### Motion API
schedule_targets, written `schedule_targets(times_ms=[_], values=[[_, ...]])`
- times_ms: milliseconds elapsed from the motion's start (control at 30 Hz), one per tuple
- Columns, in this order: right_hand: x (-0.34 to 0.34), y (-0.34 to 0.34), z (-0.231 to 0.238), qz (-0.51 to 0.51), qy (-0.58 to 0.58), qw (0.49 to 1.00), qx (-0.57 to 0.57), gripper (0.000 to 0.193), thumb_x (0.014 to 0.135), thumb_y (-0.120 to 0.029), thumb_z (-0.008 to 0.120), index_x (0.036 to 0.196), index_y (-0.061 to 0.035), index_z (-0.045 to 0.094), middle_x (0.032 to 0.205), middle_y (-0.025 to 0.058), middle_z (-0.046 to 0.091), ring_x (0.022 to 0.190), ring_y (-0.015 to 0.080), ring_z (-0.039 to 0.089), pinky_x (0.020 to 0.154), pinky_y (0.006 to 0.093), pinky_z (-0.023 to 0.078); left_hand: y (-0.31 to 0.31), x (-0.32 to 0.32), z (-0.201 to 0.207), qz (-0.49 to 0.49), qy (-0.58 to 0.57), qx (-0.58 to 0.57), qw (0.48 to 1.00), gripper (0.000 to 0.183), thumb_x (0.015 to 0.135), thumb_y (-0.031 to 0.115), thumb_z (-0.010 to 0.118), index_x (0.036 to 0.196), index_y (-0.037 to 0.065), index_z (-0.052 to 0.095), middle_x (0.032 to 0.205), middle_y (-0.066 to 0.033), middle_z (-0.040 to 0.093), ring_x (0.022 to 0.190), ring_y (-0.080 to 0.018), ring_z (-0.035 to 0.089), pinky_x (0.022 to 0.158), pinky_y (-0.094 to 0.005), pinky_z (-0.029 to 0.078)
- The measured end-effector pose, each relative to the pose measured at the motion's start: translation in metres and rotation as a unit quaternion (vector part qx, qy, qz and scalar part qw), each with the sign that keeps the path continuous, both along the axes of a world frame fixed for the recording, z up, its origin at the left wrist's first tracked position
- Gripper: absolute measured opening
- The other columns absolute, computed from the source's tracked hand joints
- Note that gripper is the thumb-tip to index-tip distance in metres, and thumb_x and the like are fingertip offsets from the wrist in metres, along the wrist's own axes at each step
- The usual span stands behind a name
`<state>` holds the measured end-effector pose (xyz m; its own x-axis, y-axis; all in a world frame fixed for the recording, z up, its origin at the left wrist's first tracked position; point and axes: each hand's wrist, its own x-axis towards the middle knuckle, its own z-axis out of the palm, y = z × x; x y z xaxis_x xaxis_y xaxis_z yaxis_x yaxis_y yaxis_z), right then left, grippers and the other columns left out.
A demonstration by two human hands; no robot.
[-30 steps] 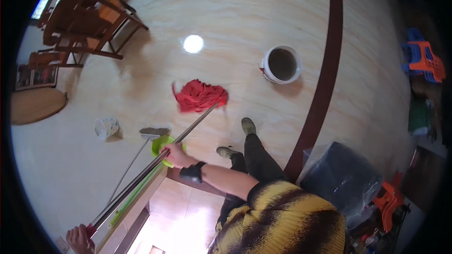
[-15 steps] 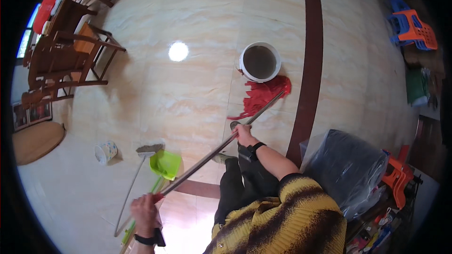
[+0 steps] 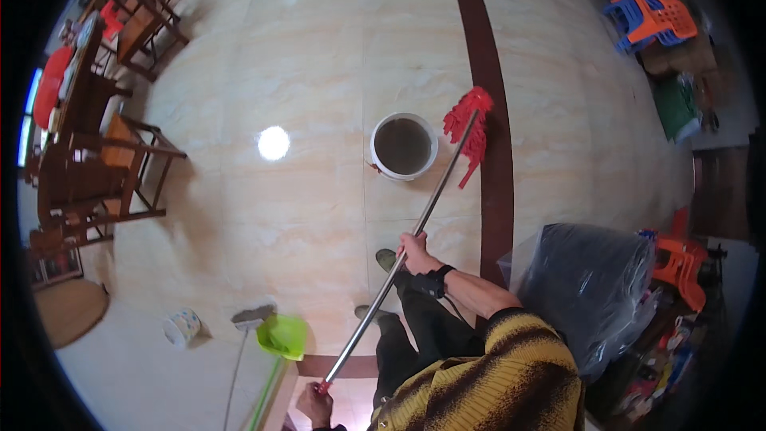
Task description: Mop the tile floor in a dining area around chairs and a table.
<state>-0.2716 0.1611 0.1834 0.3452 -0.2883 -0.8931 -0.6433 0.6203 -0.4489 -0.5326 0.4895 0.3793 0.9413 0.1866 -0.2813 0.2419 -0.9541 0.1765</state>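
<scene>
Diagonally, red-stranded mop [image 3: 438,191] with long silver metal shaft is held: mid-shaft gripped by right hand [image 3: 415,254], red end [image 3: 322,388] clasped by left hand [image 3: 316,405]. Mop head [image 3: 476,144] is stretched beyond both hands, beside round white bucket [image 3: 405,178].

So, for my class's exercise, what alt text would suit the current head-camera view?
A person's left hand holds the near end of a metal mop handle, the right hand farther up. The red mop head is right of a white bucket of dark liquid; a green dustpan shows lower left.
</scene>
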Motion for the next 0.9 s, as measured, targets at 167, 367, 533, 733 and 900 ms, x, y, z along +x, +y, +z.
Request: schedule_targets(times_ms=[167, 367, 533, 733, 900], values=[[0.036, 0.032, 0.047, -0.032, -0.043, 0.996, 0.077, 0.035, 0.07, 0.0, 0.046, 0.095, -0.0184, 0.03, 0.069, 0.0049, 0.041, 0.045, 0.0144, 0.042, 0.037, 0.0323, 0.038, 0.016, -0.001, 0.003, 0.073, 0.062, 0.016, 0.995, 0.005, 0.076, 0.018, 0.057, 0.078, 0.015, 0.054, 0.057, -0.008, 0.054, 0.051, -0.0274, 0.051, 0.046, -0.0363, 0.04], [0.174, 0.05, 0.087, -0.113, -0.349, 0.88, 0.301, 0.011, 0.078, -0.009, 0.046, 0.086, -0.0141, 0.04, 0.055, 0.0, 0.037, 0.048, 0.0136, 0.042, 0.048, 0.0291, 0.039, 0.044, 0.176, 0.071, -0.036, -0.252, 0.132, 0.958, 0.01, 0.069, 0.008, 0.062, 0.068, 0.013, 0.054, 0.054, -0.0029, 0.05, 0.048, -0.0217, 0.05, 0.044, -0.0332, 0.037], [0.293, 0.004, 0.076, -0.177, -0.451, 0.842, 0.239, 0.019, 0.082, -0.015, 0.043, 0.065, -0.0093, 0.04, 0.052, 0.0012, 0.039, 0.048, 0.0133, 0.041, 0.048, 0.0272, 0.039, -0.053, 0.326, 0.189, -0.356, -0.291, 0.275, 0.844, 0.011, 0.075, 0.005, 0.052, 0.085, 0.001, 0.056, 0.061, -0.0058, 0.045, 0.049, -0.0197, 0.042, 0.047, -0.0317, 0.032], [0.318, -0.083, 0.015, -0.266, -0.406, 0.827, 0.285, 0.012, 0.079, -0.006, 0.046, 0.069, -0.0051, 0.039, 0.061, 0.0029, 0.041, 0.052, 0.0131, 0.042, 0.05, 0.0253, 0.041, -0.214, 0.427, 0.261, -0.46, -0.217, 0.329, 0.796, 0.011, 0.074, 0.013, 0.056, 0.076, 0.007, 0.047, 0.06, -0.0045, 0.042, 0.054, -0.0199, 0.045, 0.053, -0.0335, 0.037], [0.272, -0.111, 0.047, -0.365, -0.392, 0.766, 0.356, 0.012, 0.079, -0.005, 0.049, 0.071, -0.005, 0.041, 0.064, 0.0046, 0.043, 0.058, 0.0138, 0.045, 0.054, 0.0248, 0.042, -0.272, 0.46, 0.329, -0.573, -0.205, 0.336, 0.719, 0.009, 0.067, 0.006, 0.06, 0.07, 0.004, 0.052, 0.058, -0.012, 0.053, 0.053, -0.0271, 0.053, 0.053, -0.0359, 0.041]])
